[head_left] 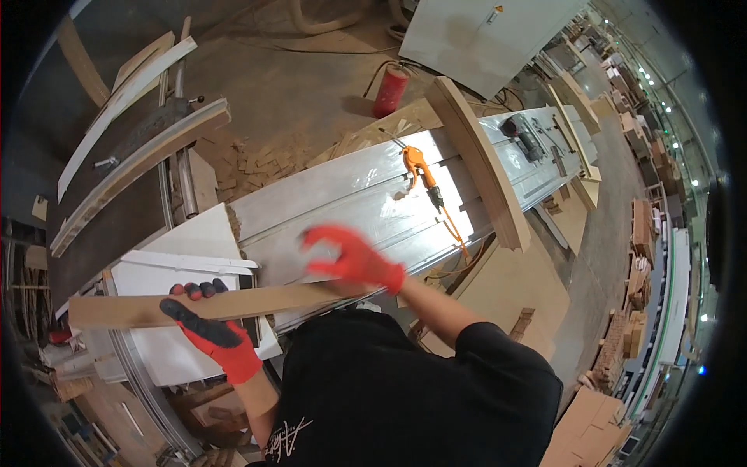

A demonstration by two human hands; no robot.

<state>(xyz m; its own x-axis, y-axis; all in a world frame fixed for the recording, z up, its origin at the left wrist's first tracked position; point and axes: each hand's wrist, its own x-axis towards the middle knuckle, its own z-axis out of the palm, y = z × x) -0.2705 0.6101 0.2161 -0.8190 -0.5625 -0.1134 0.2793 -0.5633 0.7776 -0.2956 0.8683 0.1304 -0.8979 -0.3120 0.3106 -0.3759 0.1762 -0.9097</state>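
Nearest, a black shirt (420,381) is filling the near side and carrying pale script lettering (288,437), slanting and looping. Just beyond the torso, 1 long tan board (264,302) is lying crosswise, its long axis running left to right and its right end passing out of sight by the right hand (350,261). The left hand (214,335), gloved in red and dark grey, is closing firmly around this board left of its middle, the thumb lying across it and the fingertips showing past its far edge. A white panel (167,342) is lying beneath the board's left part. The right hand, red-gloved and blurred, is hanging at the board's right end, toward its far side; its thumb and fingers are standing well apart and appearing to hold nothing, though I cannot tell whether its near edge is touching the wood. So the left hand is having the firm hold, while the board is lying just on the near side of the right hand. Farther off, a metal tabletop (311,198) is stretching away to the right, bearing an orange air gun (416,163) and, beyond that, a thick beam (482,163) lying across it. Farthest, a pale grey cabinet (459,35) is showing a small triangular label (499,8), too small for reading.
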